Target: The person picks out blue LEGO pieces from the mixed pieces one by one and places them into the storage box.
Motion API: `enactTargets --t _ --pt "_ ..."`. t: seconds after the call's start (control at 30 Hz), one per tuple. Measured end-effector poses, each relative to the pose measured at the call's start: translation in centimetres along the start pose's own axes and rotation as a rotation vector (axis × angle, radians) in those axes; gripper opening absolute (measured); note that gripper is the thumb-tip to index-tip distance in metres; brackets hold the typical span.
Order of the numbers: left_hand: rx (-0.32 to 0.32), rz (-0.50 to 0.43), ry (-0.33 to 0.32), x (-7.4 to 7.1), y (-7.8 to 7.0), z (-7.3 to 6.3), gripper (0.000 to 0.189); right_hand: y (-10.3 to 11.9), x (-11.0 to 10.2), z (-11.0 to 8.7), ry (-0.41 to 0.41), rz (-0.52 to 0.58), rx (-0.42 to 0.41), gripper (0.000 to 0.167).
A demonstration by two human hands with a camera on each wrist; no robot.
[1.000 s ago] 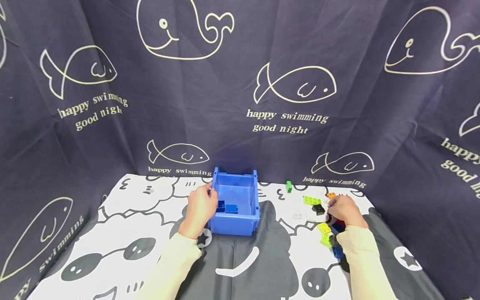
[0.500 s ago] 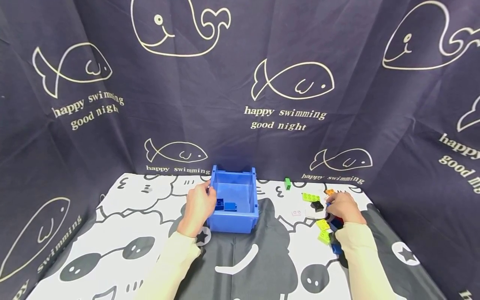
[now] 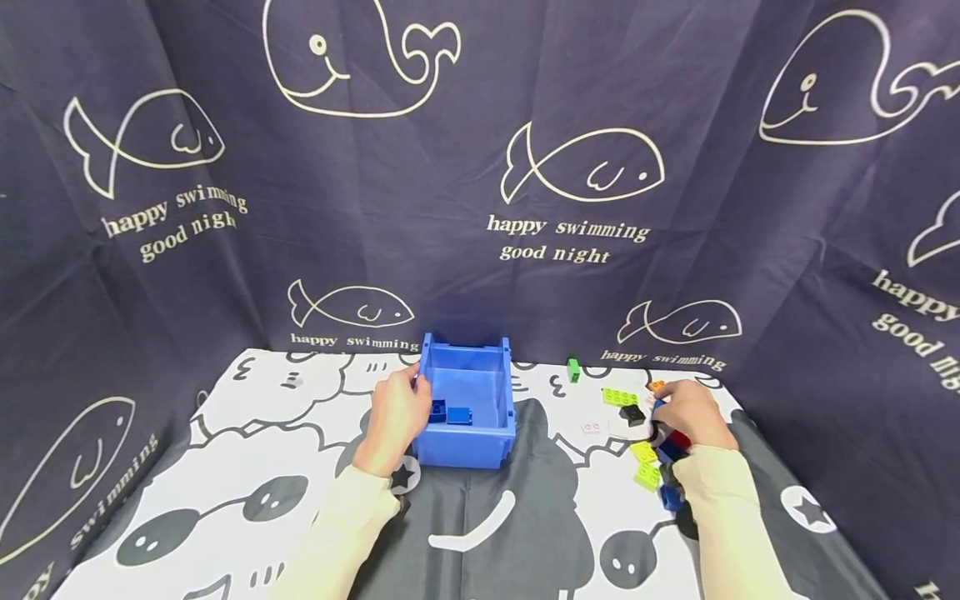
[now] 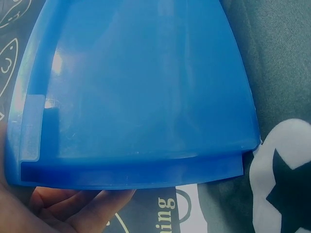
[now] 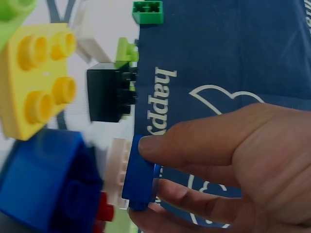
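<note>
My left hand (image 3: pixel 395 417) grips the left wall of a blue plastic bin (image 3: pixel 465 450), and in the left wrist view its fingers (image 4: pixel 99 208) curl at the bin's edge. Two dark blue bricks (image 3: pixel 460 416) lie on the bin's floor at the near left. Off to the right, my right hand (image 3: pixel 693 412) is over a group of loose toy bricks. Between its thumb and fingers it pinches a blue brick (image 5: pixel 140 170). A pale pink brick (image 5: pixel 115 170) stands right beside that brick, and a larger blue brick (image 5: pixel 43 179) is nearer the camera.
Around the right hand lie a lime brick (image 3: pixel 619 397), a black brick (image 3: pixel 632 414), a yellow brick (image 3: pixel 643 452), a red brick (image 3: pixel 681 440) and several others. A green brick (image 3: pixel 573 370) stands apart near the back. A dark printed curtain (image 3: pixel 480 208) rises behind the table.
A blue brick has come into view at the right hand's fingertips, and more of the red brick shows beneath that hand. The left hand keeps its grip on the bin.
</note>
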State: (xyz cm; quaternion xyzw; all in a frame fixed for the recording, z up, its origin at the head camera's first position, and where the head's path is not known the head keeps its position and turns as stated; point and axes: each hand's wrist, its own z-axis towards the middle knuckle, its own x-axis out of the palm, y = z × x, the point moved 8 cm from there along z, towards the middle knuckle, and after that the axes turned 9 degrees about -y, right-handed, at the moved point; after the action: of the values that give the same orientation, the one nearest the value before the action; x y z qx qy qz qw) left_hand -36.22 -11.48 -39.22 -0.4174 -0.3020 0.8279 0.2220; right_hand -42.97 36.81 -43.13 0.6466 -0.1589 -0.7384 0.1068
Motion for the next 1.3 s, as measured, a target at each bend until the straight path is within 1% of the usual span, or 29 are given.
enactTargets --t 0.13,0.23,0.4,0.6,0.87,1.0,1.1,1.17,1.3 --pt "-0.008 0.003 -0.002 0.1 0.2 0.0 0.039 0.6 -1.1 -0.3 -0.033 0.026 -0.017 0.046" --pt "-0.015 0.006 -0.004 0.2 0.4 0.1 0.039 1.1 -1.8 -0.4 -0.053 0.05 -0.025 0.041" --pt "-0.017 0.01 0.0 0.3 0.3 0.2 0.039 2.0 -2.9 -0.6 -0.085 0.053 -0.04 0.035" --pt "-0.015 0.011 0.005 0.3 0.1 0.3 0.039 3.1 -4.4 -1.2 -0.127 0.053 -0.027 0.043" --pt "-0.02 0.017 0.003 0.3 -0.1 0.4 0.039 4.6 -6.2 -1.9 -0.163 0.053 -0.022 0.043" --pt "-0.016 0.02 0.0 0.4 -0.1 0.4 0.039 5.5 -7.2 -2.3 -0.196 0.052 -0.052 0.043" --pt "-0.013 0.021 0.002 0.5 -0.2 0.4 0.039 6.0 -8.0 -2.4 -0.228 0.055 -0.069 0.039" --pt "-0.009 0.019 -0.002 0.6 -0.2 0.4 0.039 6.5 -8.3 -2.4 -0.236 0.059 -0.08 0.037" --pt "-0.012 0.021 -0.007 0.4 -0.2 0.4 0.039 7.8 -8.9 -2.2 -0.246 0.063 -0.128 0.037"
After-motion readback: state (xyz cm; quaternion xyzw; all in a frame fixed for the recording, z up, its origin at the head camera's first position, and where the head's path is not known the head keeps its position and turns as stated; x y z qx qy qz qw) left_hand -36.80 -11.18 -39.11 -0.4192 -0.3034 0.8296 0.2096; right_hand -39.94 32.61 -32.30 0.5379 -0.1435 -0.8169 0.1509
